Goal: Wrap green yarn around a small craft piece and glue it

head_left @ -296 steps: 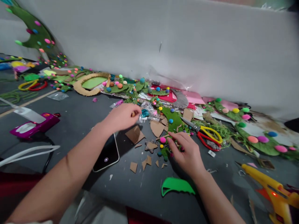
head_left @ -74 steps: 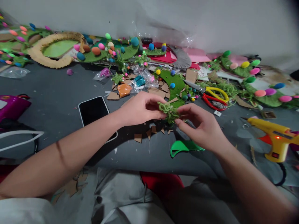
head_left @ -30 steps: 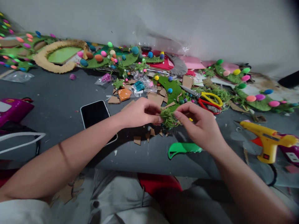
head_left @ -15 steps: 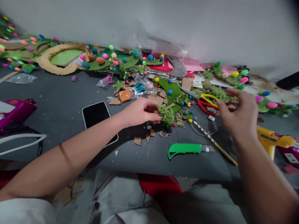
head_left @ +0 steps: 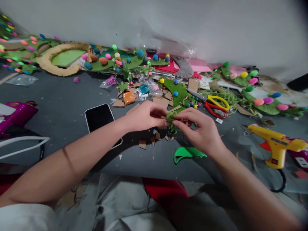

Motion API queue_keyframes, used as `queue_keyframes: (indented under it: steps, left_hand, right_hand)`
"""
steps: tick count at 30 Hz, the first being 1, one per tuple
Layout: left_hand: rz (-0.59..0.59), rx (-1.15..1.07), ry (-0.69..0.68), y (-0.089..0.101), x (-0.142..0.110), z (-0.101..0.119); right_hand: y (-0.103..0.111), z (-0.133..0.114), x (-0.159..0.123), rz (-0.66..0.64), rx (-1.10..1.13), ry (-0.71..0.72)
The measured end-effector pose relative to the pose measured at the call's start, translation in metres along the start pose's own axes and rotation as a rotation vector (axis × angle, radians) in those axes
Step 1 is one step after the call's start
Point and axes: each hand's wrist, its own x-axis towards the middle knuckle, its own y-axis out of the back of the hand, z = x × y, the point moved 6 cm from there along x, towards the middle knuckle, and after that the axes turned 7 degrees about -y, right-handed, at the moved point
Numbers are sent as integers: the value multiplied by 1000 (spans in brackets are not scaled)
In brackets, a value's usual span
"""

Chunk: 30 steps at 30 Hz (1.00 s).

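A small bundle of green yarn (head_left: 171, 116) is held between both hands over the middle of the table. My left hand (head_left: 150, 116) pinches it from the left, thumb and fingers closed. My right hand (head_left: 198, 126) grips its right side between thumb and forefinger. Part of the bundle is hidden by the fingers. Just below lies a green utility knife (head_left: 186, 154), its blade end covered by my right wrist. Behind the hands is a green felt shape (head_left: 176, 91) with pompoms, and scissors (head_left: 215, 106) with red and yellow handles lie beyond my right hand.
A phone (head_left: 99, 117) lies under my left forearm. At right rests a yellow glue gun (head_left: 274, 141). Cardboard scraps (head_left: 142, 144) are scattered near the hands. A tan wreath ring (head_left: 45, 64) and pompom-trimmed pieces line the wall. A purple device (head_left: 20, 117) stands at left.
My right hand has come in from beside the scissors to the left and taken hold of the yarn bundle. My left hand has stayed in place, holding the yarn.
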Motion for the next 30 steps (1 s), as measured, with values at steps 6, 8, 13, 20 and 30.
queue_keyframes:
  steps: [6,8,13,20,30]
  left_hand:
    - [11,39,-17,2,0,-1]
    - [24,33,-28,5,1,2]
    - [39,-51,-11,7,1,5]
    - [20,-68,-5,4,1,6]
    - [-77,22,-61,1,0,4]
  right_hand:
    - [4,7,-1,8,96,-171]
    - [16,19,1,52,99,-260]
    - [78,67,-1,304,-172,-391]
    - [105,79,-1,373,-287,-253]
    - [4,-5,6,-53,52,-38]
